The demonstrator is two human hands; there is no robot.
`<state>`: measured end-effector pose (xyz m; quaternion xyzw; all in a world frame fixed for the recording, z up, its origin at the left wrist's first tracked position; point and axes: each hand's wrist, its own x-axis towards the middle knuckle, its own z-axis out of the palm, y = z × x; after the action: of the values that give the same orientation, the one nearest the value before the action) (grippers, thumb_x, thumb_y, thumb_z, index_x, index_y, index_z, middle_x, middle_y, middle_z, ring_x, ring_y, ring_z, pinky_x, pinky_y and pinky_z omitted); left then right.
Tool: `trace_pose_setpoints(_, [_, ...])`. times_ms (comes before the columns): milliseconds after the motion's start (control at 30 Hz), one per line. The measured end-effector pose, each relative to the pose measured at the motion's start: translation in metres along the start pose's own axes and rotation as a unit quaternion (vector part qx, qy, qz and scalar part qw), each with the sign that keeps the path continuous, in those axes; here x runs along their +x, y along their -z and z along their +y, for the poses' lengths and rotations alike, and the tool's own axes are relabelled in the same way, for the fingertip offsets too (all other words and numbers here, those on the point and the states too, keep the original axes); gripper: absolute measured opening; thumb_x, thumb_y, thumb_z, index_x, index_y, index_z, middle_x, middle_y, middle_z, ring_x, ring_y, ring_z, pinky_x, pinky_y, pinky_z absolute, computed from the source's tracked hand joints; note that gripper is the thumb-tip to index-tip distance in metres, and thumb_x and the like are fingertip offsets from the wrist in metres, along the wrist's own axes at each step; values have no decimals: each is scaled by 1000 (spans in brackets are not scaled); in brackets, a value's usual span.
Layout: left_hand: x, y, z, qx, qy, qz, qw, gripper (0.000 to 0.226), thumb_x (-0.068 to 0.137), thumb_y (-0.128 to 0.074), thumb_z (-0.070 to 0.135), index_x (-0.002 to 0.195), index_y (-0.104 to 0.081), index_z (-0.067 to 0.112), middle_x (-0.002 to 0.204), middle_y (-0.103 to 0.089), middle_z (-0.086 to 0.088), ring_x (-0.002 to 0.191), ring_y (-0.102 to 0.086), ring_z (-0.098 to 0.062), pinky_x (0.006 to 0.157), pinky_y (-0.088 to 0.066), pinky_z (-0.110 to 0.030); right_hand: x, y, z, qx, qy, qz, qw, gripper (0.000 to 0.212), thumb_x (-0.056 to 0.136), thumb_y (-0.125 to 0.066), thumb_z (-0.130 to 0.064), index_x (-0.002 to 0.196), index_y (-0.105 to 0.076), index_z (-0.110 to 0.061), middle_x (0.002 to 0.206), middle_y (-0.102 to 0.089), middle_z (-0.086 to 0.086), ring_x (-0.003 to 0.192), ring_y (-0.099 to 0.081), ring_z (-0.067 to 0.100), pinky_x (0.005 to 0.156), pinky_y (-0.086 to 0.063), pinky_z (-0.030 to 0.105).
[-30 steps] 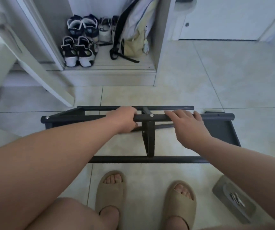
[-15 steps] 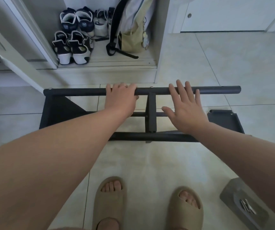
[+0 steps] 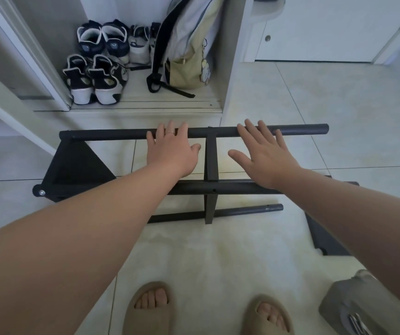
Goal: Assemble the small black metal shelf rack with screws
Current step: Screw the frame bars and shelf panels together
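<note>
Tray (image 3: 339,302) of metal bits is sitting on the floor near-right, handy. Rack (image 3: 211,160) is lying mid-floor, one panel (image 3: 322,240) looking loose beside its right end. Left hand (image 3: 172,153) and right hand (image 3: 264,160) are both lying open-palmed on its far bar (image 3: 121,134), probably steadying it.

Rack (image 3: 211,160) lies on the floor (image 3: 339,105) — shoes (image 3: 92,78) and backpack (image 3: 189,49) behind it, container (image 3: 348,303) near right.

The pale tiled floor (image 3: 339,105) carries the black rack frame (image 3: 211,160), which lies across the tiles. A separate black panel (image 3: 322,235) lies flat to its right, near a grey tray (image 3: 344,301) holding small metal pieces. Two tan sandals (image 3: 149,308) stand nearer the camera.
</note>
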<state>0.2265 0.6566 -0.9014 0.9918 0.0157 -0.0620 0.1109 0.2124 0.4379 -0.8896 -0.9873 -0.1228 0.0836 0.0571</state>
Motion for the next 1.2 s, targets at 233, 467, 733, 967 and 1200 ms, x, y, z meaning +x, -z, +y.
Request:
trace_pose_setpoints(233, [-72,11,42,-11,-112,-9,994,63,103,-31,52,159,-16,26,168,-6,-6,155,2,-27,124,-3,-51,-97,12,14,-2,-25,-15,1000,78,98,-12,-67,162,5,-27,169,13,-9,155,17,17,125,8,47])
trace_pose_setpoints(467, [-145,-7,118,13,-339,-6,941,58,103,-38,47,155,-28,25,166,-18,-3,154,-7,-24,125,-8,-44,-211,10,77,-9,-99,-27,995,71,103,-23,-61,163,-3,-29,170,4,-10,156,8,13,126,0,43])
trace_pose_setpoints(733, [-175,-80,194,70,-427,-173,885,59,103,-41,45,156,-26,24,167,-16,-7,153,-12,-24,123,-16,-39,-300,-41,178,-2,-195,-216,957,63,106,-31,-53,162,-10,-32,169,-15,-9,155,-10,14,124,-16,40])
trace_pose_setpoints(967, [-185,-159,239,79,-478,-259,836,54,98,-53,38,149,-35,28,167,-11,-7,151,-17,-25,114,-30,-43,-331,-118,240,10,-257,-332,908,54,106,-36,-45,157,-27,-31,159,-37,-1,142,-41,27,111,-39,41])
trace_pose_setpoints(1200, [-202,-216,243,77,-528,-278,798,44,97,-54,35,139,-43,31,168,-3,-6,142,-30,-29,102,-38,-41,-347,-202,252,43,-256,-344,902,43,99,-48,-32,142,-46,-24,135,-59,9,119,-58,33,81,-41,33])
